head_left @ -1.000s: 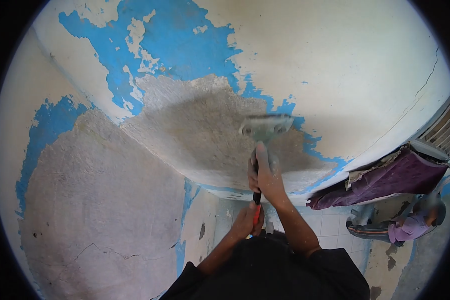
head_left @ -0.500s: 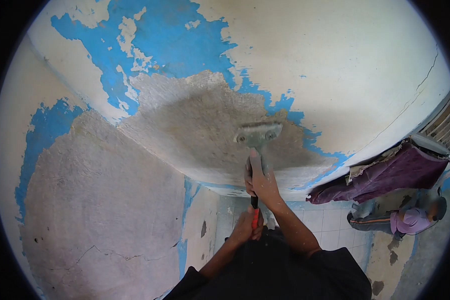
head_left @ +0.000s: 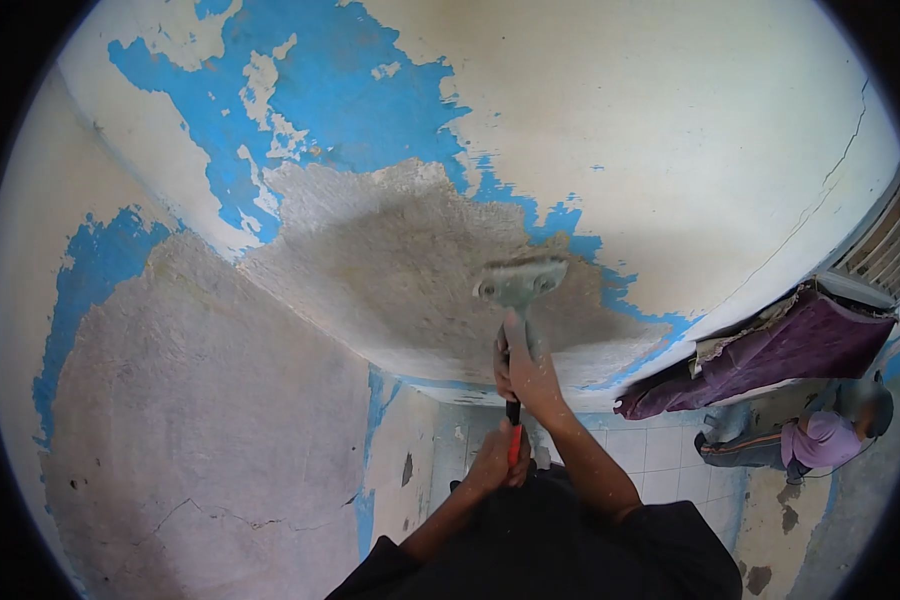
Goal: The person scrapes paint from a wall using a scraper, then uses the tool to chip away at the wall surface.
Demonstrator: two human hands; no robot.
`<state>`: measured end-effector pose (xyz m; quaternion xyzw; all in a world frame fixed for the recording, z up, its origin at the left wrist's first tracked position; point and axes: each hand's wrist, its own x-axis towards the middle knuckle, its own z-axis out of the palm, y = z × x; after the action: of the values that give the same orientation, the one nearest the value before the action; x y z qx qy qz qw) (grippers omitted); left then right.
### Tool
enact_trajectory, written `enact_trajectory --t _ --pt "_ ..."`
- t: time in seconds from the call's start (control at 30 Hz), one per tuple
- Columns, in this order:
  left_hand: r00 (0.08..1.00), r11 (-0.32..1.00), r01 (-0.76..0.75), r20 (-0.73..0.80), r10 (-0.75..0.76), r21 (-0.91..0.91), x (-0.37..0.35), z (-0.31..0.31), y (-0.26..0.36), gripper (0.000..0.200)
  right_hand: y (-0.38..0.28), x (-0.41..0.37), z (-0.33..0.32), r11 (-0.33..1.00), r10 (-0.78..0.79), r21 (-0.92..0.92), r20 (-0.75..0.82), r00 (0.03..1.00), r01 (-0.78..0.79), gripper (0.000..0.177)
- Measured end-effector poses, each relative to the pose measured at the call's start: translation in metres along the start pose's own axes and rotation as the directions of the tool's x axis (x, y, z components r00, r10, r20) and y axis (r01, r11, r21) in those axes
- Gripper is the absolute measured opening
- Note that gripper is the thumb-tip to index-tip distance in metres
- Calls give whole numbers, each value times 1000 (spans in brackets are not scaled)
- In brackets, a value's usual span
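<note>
- Over at the far left, a wall (head_left: pixel 200 420) is scraped down to bare grey plaster, with a hairline crack low down and a patch of blue paint (head_left: pixel 95 265) along its upper left edge.
- Above it, the ceiling (head_left: pixel 690 150) shows more blue near the top, then a broad bare patch (head_left: pixel 390 260) stripped to rough grey-brown plaster.
- Near the middle and low down, the left hand (head_left: pixel 497 460) has its fingers closed around the red bottom end of the scraper's handle (head_left: pixel 514 440).
- Just right of it and higher, the right hand (head_left: pixel 525 370) grips the upper part of the same handle, with its forefinger stretched up along the shaft toward the head.
- At the top of the handle, the scraper (head_left: pixel 520 280) has its wide grey blade lying against the ceiling at the right edge of the bare patch, just beside the remaining rim of blue.
- Further right, the ceiling is covered in cream paint, with a thin crack running toward the corner.
- Lower right, a purple cloth (head_left: pixel 790 350) hangs bunched along the wall, and below it another person in a purple top (head_left: pixel 815 440) crouches on the floor.
</note>
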<state>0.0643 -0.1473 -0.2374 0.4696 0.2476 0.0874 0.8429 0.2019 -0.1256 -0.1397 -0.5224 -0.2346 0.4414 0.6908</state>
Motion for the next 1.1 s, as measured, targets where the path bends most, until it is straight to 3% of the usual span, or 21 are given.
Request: enact_trajectory --t 0.17,0.43,0.57,0.7,0.8,0.93,1.0,1.1 --pt "1000 995 15 -1 -15 94 -6 -1 25 65 -11 -1 6 999 -28 23 -6 1000 28 45" --pt "1000 999 22 -3 -22 35 -10 -8 1 64 6 -1 3 999 34 15 -40 999 -33 45" --pt "1000 997 25 -15 -24 68 -6 -12 12 65 2 2 3 1000 -27 14 3 1000 27 46" --pt "993 975 -116 9 116 190 3 -3 55 64 -45 5 16 993 -113 34 -5 994 113 46" --pt "990 961 -142 35 138 236 6 -8 42 66 -33 7 11 995 -94 18 1 996 94 46" --pt "1000 998 -4 10 4 64 1 -16 -4 65 16 4 -1 999 54 8 0 999 -54 45" --pt "999 998 53 -1 -53 14 -6 -12 -3 65 17 6 -2 1000 18 -1 1 1000 -18 44" --pt "1000 1000 6 5 -6 12 -5 -7 24 63 -13 5 7 999 -43 -4 27 999 44 43"
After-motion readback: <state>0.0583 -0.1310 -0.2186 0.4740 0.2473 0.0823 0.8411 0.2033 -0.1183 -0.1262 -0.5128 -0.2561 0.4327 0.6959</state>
